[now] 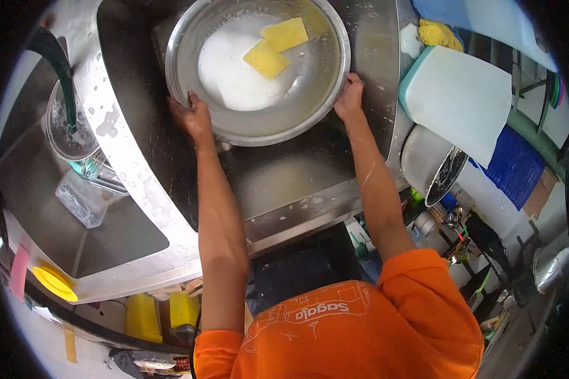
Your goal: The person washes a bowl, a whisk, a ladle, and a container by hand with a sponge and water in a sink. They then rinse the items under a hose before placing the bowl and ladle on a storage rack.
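Note:
A wide metal basin (pixel 262 140) is over the right-hand sink (pixel 297 174), with white suds (pixel 231 69) inside. Two yellow sponges (pixel 285 34) lie in it, their corners overlapping. My left hand (pixel 193 119) grips the basin's rim at the lower left, thumb over the edge. On the right side, my right hand (pixel 350 98) has its fingers closed around the same rim. The undersides of the fingers are hidden by the basin.
In the left sink stand a metal pot (pixel 54 129) of foamy water, under a dark hose (pixel 60 69), and a clear plastic container (pixel 82 199). A yellow round lid (pixel 55 283) sits at the sink's edge. To the right are a white board (pixel 464 95), a large pot (pixel 423 155) and a blue basket (pixel 509 167).

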{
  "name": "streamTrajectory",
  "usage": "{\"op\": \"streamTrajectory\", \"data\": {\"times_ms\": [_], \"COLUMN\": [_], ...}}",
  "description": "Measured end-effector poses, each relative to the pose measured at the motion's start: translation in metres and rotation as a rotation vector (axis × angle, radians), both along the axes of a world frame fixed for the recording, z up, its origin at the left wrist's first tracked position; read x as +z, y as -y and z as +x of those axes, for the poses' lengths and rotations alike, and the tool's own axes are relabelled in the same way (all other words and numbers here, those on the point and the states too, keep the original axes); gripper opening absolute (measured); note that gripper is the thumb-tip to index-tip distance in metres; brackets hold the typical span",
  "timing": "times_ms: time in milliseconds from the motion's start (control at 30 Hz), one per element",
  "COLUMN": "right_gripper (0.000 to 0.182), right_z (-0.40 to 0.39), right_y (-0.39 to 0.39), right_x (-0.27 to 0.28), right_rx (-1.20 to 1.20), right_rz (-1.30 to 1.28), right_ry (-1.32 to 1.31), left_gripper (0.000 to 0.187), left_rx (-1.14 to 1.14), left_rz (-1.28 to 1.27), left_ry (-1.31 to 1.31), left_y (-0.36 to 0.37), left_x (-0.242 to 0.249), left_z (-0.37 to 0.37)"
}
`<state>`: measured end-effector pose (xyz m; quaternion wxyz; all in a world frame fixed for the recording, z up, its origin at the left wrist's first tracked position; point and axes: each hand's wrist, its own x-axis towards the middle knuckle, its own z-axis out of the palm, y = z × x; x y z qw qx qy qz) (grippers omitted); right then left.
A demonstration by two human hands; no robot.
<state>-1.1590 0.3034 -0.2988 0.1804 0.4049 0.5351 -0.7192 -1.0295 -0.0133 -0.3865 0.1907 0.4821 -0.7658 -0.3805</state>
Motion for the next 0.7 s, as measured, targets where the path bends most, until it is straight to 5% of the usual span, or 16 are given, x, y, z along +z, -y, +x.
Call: {"op": "streamTrajectory", "data": {"times_ms": [433, 533, 600, 700], "right_gripper": [0.043, 0.045, 0.047, 0.04], "right_z": [0.004, 0.004, 0.0, 0.003], "right_y": [0.0, 0.008, 0.025, 0.016], "right_x": [-0.004, 0.005, 0.026, 0.011], "right_rx": [-0.06, -0.051, -0.128, -0.091], "right_rz": [-0.005, 0.013, 0.044, 0.015], "right_ry": [-0.023, -0.031, 0.047, -0.037], "left_gripper": [0.064, 0.065, 0.066, 0.067], "left_rx": [-0.101, -0.088, -0.067, -0.079], "left_rz": [-0.088, 0.196, 0.01, -0.056], "left_ry": [0.073, -0.084, 0.167, 0.136], "left_y": [0.005, 0.006, 0.005, 0.005], "left_x": [0.016, 0.024, 0.023, 0.014], "left_z": [-0.001, -0.004, -0.003, 0.0]}}
